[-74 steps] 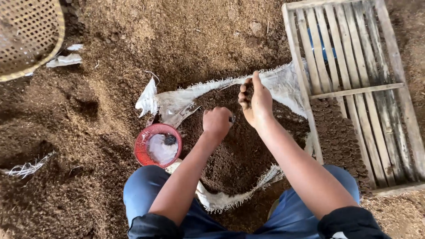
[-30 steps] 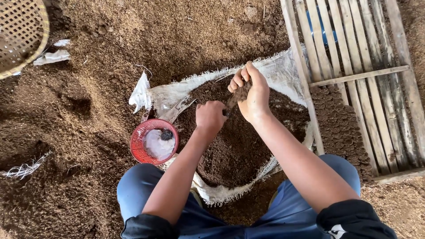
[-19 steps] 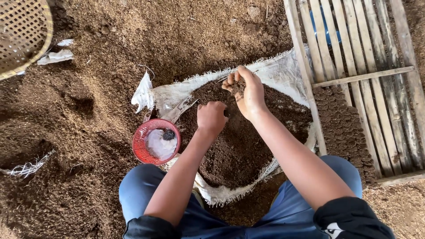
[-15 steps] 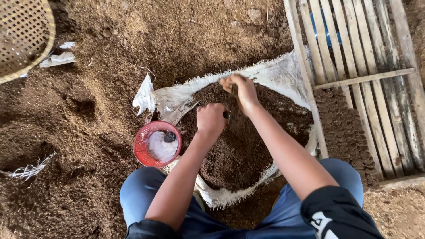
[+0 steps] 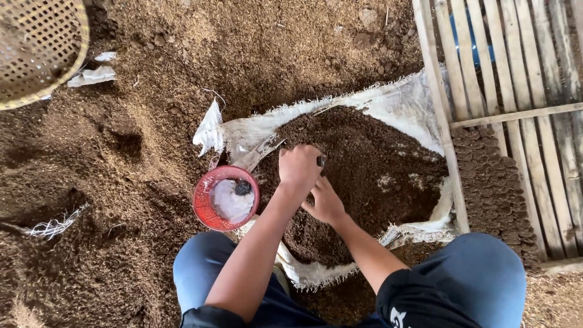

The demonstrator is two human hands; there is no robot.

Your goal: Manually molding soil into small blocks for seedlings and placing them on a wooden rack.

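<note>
Soil (image 5: 364,176), dark brown and crumbly, lies heaped on a frayed white woven sack (image 5: 401,106) spread flat on the ground, and both hands meet near the heap's nine o'clock edge. The left hand (image 5: 299,167) is curled into a loose fist, knuckles up, with a small dark object (image 5: 320,161) showing at its three o'clock side; what that object is cannot be told. The right hand (image 5: 325,203) sits just beside it at five o'clock, fingers drawn together and tucked under the left hand, so whether it pinches anything cannot be told. At nine o'clock from the hands, touching the sack's edge, stands a round red plastic bowl (image 5: 204,209) holding a pale crumpled lump and a small dark piece. The surrounding floor (image 5: 121,152) is coarse, fibrous, tan-to-brown litter, uneven and pitted. A slatted wooden frame (image 5: 522,115) of weathered grey laths runs along the three o'clock side, with a block of tightly packed round dark soil plugs (image 5: 492,182) against its base. A woven basket (image 5: 36,48) with an open lattice sits at ten o'clock, well apart. Blue trousers (image 5: 486,273) cover the bent knees at six o'clock.
</note>
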